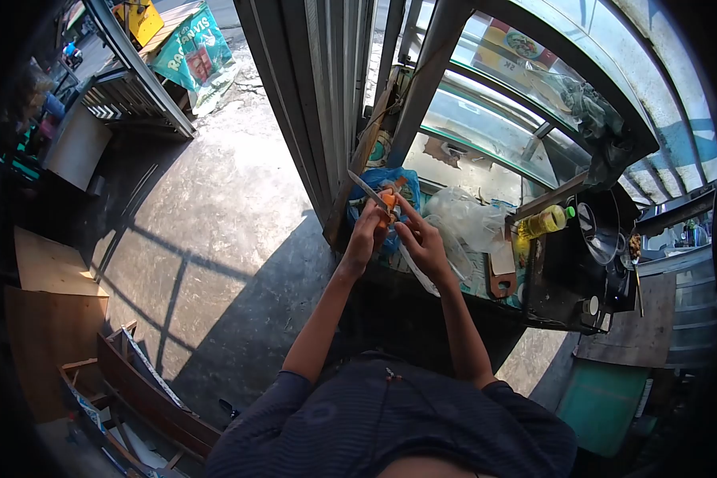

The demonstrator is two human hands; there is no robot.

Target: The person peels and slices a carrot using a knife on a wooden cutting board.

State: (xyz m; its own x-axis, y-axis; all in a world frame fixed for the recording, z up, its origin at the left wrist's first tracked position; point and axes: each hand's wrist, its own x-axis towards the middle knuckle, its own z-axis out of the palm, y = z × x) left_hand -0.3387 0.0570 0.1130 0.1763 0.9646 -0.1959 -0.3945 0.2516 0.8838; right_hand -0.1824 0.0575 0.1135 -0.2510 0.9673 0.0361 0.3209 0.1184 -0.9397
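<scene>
My left hand (pixel 362 235) is closed around an orange carrot (pixel 389 202), held up above the counter. A knife (pixel 366 190) lies across the carrot, its blade pointing up and to the left. The fingers of my right hand (pixel 424 245) are closed at the near end of the knife, where the handle is hidden. Both hands are close together, nearly touching. Just beyond and below them is a blue plastic bag (pixel 410 177), its contents partly hidden. Clear plastic bags (pixel 470 219) lie to the right of my right hand.
A wooden cutting board (pixel 502 284) lies on the counter at the right. Beside it is a bottle of yellow oil (pixel 546 222). A dark wok (pixel 601 231) stands farther right. The glass display case (pixel 486 119) rises behind the counter. Metal shutters (pixel 303 95) stand at the left.
</scene>
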